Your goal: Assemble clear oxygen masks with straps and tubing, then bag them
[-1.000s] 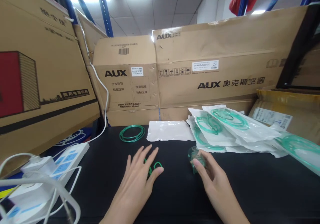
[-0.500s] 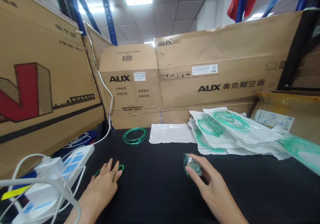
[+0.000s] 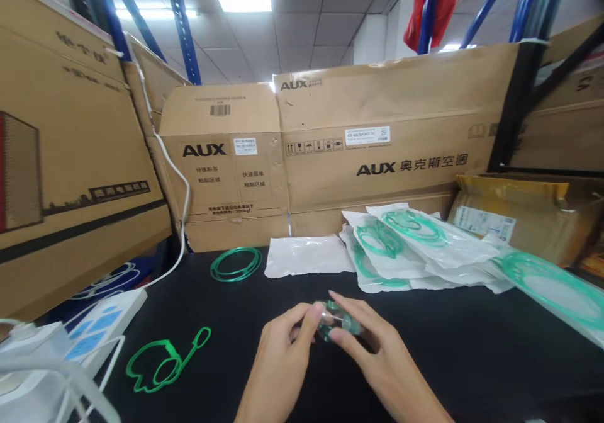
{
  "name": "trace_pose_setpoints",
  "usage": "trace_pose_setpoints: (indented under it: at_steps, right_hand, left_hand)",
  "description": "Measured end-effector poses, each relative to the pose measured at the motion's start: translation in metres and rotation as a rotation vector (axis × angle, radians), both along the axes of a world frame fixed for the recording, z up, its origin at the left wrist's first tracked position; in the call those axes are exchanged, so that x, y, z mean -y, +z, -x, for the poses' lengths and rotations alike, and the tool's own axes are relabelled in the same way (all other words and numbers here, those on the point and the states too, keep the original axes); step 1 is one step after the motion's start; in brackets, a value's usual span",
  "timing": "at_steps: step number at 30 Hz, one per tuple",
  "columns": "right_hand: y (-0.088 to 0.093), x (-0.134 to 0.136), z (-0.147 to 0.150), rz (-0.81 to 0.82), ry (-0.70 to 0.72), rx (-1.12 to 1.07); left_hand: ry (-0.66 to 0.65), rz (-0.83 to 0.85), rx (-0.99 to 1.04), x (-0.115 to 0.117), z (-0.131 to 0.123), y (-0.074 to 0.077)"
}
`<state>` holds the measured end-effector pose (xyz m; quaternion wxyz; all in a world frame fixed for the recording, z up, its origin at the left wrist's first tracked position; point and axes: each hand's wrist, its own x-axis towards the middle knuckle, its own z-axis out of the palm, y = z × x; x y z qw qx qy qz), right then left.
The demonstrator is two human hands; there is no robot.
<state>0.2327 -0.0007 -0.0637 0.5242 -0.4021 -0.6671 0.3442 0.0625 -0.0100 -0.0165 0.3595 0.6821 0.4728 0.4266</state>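
My left hand (image 3: pixel 283 354) and my right hand (image 3: pixel 372 354) meet over the black table (image 3: pixel 472 354), both pinching a small clear-green plastic mask piece (image 3: pixel 336 322) between the fingertips. A flat green hand-shaped strap (image 3: pixel 163 363) lies loose on the table to the left of my hands. Farther back, a green coil of tubing (image 3: pixel 236 264) rests next to an empty white pouch (image 3: pixel 306 255).
A pile of sealed pouches with green tubing (image 3: pixel 415 240) spreads across the back right. Large AUX cardboard boxes (image 3: pixel 377 152) wall in the back and left. A white power strip (image 3: pixel 101 322) with cables sits at the left edge. A brown padded parcel (image 3: pixel 514 215) lies at right.
My left hand has let go of the green strap, which now lies at the left, and has come over to join the right hand on the mask piece.
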Motion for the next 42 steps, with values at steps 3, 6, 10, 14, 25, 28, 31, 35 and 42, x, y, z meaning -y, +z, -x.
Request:
trace_pose_setpoints:
  at_steps: [3,6,10,14,25,28,31,35,42]
  right_hand:
    - [0.001,-0.001,-0.002,0.136,0.056,-0.167]
    - [0.003,0.001,-0.004,0.155,0.075,-0.172]
    - [0.005,0.004,-0.006,0.15,0.06,-0.07]
    - [0.005,0.003,-0.005,0.093,-0.008,0.034]
    - [0.012,0.005,-0.008,0.147,0.111,-0.049]
    - [0.01,0.004,-0.006,0.129,0.085,-0.065]
    - [0.008,0.002,-0.005,0.134,0.027,-0.088]
    - [0.006,0.0,-0.006,0.139,-0.033,-0.116]
    - [0.01,0.003,-0.006,0.12,-0.036,-0.087]
  left_hand:
    - [-0.043,0.05,0.101,-0.006,0.006,-0.005]
    - [-0.107,0.171,0.164,-0.008,0.012,-0.006]
    - [-0.165,0.285,0.232,-0.006,0.017,-0.004]
    - [-0.186,0.262,0.222,-0.003,0.018,0.003]
    - [-0.282,0.284,0.226,-0.005,0.019,-0.004]
    - [-0.23,0.189,0.169,-0.005,0.013,-0.007]
    - [-0.097,0.127,0.169,-0.005,0.008,-0.01]
    - [0.001,0.075,0.119,-0.004,0.007,-0.009]
    - [0.022,-0.064,-0.144,-0.004,0.004,-0.01]
